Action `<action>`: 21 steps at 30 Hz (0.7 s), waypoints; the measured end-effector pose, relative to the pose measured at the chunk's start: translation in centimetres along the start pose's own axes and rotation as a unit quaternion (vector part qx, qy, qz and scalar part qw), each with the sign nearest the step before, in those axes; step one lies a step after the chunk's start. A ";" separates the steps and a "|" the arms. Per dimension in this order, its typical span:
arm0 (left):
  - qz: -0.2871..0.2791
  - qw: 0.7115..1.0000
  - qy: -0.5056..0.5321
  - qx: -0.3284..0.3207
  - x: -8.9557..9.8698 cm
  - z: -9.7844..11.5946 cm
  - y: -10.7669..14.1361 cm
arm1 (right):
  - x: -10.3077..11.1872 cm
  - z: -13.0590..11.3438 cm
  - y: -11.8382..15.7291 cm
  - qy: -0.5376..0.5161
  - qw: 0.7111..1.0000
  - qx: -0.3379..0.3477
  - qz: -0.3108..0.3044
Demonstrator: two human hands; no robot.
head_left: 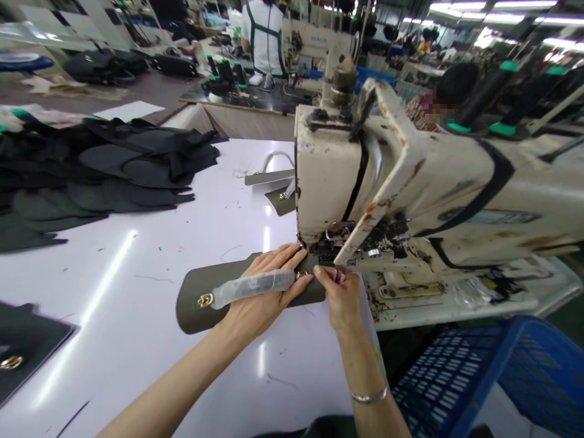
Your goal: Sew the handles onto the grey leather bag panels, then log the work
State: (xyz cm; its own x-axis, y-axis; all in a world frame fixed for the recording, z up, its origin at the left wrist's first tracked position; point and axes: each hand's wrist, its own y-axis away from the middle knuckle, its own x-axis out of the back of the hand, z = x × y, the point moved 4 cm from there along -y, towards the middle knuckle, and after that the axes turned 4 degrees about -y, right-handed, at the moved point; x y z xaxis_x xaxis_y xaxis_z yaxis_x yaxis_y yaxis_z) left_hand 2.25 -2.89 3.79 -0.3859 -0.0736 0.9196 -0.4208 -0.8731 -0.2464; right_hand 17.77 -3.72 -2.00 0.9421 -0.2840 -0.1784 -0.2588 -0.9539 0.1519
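Grey leather bag flap (189, 310), gold clasp (205, 300), flat on white table (114, 316), far end under presser foot (319, 255) | left hand (269, 283) spread wide, pressing plastic-wrapped strip (250, 288) | right hand (335, 295) narrow, fingertips pinching flap | sewing machine (365, 176) 1 o'clock | black leather panels (104, 170) 10 o'clock | blue crate (474, 377) 4 o'clock

Nothing readable — far sewing-machine badge (311, 22) blurred

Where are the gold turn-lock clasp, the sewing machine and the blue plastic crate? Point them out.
gold turn-lock clasp (205, 300): head view, on its metal front.
sewing machine (392, 176): head view, on the cream casing of its arm.
blue plastic crate (456, 383): head view, on its perforated side wall.
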 end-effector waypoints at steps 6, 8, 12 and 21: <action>-0.003 0.999 0.001 -0.034 0.4 -0.5 -1.2 | -0.5 -0.5 -0.4 -0.045 0.999 -0.008 -0.011; 0.000 0.999 0.009 -0.042 0.4 -0.8 -1.6 | -0.5 -0.6 -0.4 -0.024 0.999 -0.019 -0.015; -0.007 0.998 0.021 -0.059 0.4 -1.4 -2.5 | -0.3 -0.6 -0.2 -0.012 1.000 -0.013 -0.017; -0.024 0.992 0.113 -0.044 -0.5 -2.8 -3.7 | -0.3 -0.2 -0.3 0.006 1.000 0.004 -0.028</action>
State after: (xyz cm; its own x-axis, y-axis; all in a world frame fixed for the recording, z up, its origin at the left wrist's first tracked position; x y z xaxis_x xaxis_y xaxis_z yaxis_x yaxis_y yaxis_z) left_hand 1.75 1.72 3.41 -0.5338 0.0865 0.8412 -0.5100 -0.8264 -0.2387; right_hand 17.65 -3.30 -1.79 0.9577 -0.2291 -0.1740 -0.2074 -0.9690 0.1343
